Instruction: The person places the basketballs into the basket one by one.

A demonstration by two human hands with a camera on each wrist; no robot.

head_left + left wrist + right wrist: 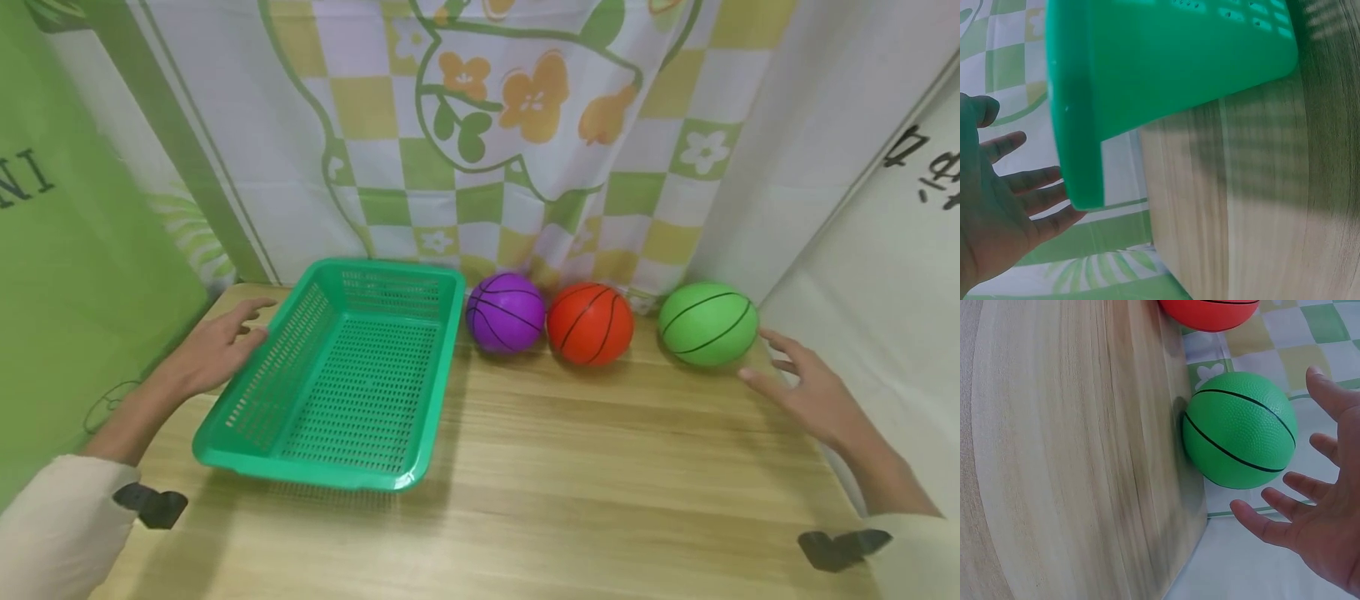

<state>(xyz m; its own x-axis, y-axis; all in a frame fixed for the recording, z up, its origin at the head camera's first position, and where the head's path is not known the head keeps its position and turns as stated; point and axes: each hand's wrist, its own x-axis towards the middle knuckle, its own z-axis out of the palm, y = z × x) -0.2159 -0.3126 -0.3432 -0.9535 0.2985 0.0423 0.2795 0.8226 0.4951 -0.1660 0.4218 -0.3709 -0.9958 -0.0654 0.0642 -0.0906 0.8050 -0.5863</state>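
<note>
A green plastic basket with slotted walls stands on the left of the table, nothing inside it. My left hand hovers at its left rim with fingers spread; the left wrist view shows those fingers right by the rim. On the right, a light green toy basketball with black lines sits at the table's back edge. Close beside it is my right hand, fingers extended toward the ball and holding nothing. A purple ball and a red ball sit side by side right of the basket.
The wooden table ends at a patterned curtain behind the balls. A green panel rises on the left, and a white sheet with dark lettering hangs on the right. Both forearms wear small black wrist devices.
</note>
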